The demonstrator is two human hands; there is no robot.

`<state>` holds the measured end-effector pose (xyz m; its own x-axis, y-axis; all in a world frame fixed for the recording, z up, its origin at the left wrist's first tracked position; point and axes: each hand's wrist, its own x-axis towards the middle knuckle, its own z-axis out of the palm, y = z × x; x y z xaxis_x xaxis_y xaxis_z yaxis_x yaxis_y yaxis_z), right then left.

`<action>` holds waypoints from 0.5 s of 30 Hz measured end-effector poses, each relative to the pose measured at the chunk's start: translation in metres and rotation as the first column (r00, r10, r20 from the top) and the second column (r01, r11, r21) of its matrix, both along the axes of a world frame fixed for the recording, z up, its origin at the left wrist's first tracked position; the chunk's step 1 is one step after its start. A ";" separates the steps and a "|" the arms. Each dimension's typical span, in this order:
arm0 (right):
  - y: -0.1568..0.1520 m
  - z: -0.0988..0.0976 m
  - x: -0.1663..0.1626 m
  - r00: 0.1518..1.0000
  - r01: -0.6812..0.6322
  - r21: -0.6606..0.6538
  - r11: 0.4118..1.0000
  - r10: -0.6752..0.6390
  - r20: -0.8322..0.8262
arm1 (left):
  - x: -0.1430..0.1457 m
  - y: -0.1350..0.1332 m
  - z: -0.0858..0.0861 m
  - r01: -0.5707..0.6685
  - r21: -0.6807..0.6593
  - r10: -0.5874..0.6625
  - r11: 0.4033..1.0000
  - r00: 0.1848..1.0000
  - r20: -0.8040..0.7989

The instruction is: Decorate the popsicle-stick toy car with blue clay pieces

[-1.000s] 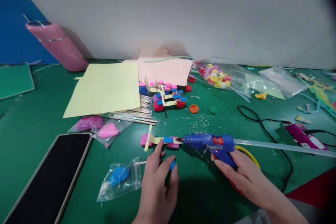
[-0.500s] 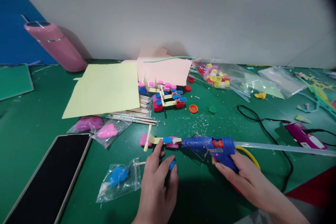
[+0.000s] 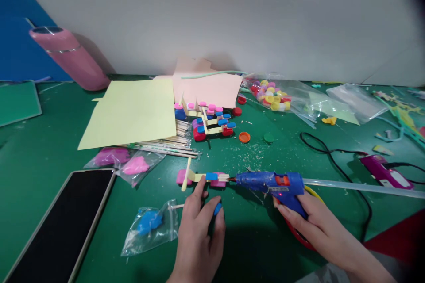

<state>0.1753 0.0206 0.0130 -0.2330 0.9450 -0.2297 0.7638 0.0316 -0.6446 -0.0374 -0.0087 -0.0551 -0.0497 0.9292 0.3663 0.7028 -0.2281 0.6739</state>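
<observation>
Left hand (image 3: pixel 199 234) with index finger stretched out, tip resting on small stick model (image 3: pixel 196 177) of cream strips, pink end pieces and one blue block; thumb and another finger pinching small blue piece (image 3: pixel 217 208), in front of the model. Right hand (image 3: pixel 315 225) wrapped round the grip of blue glue gun (image 3: pixel 259 182), to the right of the model, with red indicator lit; nozzle at the model's right end, contact or slight gap impossible to tell. Farther right of the model, clear glue stick (image 3: pixel 348 185) projecting from the gun's rear. In front and left of the model: zip bag (image 3: pixel 174 221) with blue clay (image 3: pixel 149 222) inside; farther left, dark-screened smartphone (image 3: pixel 63 225). Behind and left of the model: bagged pink clay (image 3: pixel 136 165) and wooden sticks (image 3: pixel 166 146), partly under yellow sheet (image 3: pixel 133 112). Behind the model: red-wheeled stick vehicle (image 3: pixel 215 131). Behind and right of the model: orange cap (image 3: pixel 244 137), green cap (image 3: pixel 268 138) and, farther back, clear bag (image 3: pixel 300 96) of coloured caps. Well right of the model: purple device (image 3: pixel 385 172) with black cables. Beneath the model: green surface (image 3: pixel 265 247).
</observation>
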 end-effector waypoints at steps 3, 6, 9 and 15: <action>-0.001 0.000 0.001 1.000 0.002 0.022 1.000 -0.002 0.000 | 0.000 0.001 -0.001 -0.001 0.006 0.001 1.000 1.000 0.000; -0.001 -0.001 0.004 1.000 -0.002 0.036 0.999 0.002 -0.002 | 0.000 0.000 -0.001 0.000 0.016 0.000 1.000 1.000 -0.006; 0.000 -0.001 0.006 0.999 -0.052 0.004 0.999 0.052 0.001 | -0.001 -0.001 0.000 0.000 0.011 0.000 1.000 1.000 -0.008; 0.002 0.000 0.003 0.997 -0.068 -0.021 0.997 0.068 0.027 | 0.000 -0.001 0.000 0.004 0.006 -0.004 1.000 1.000 -0.011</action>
<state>0.1781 0.0224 0.0126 -0.2897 0.9223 -0.2557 0.7778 0.0712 -0.6245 -0.0378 -0.0094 -0.0552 -0.0421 0.9272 0.3722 0.7096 -0.2345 0.6644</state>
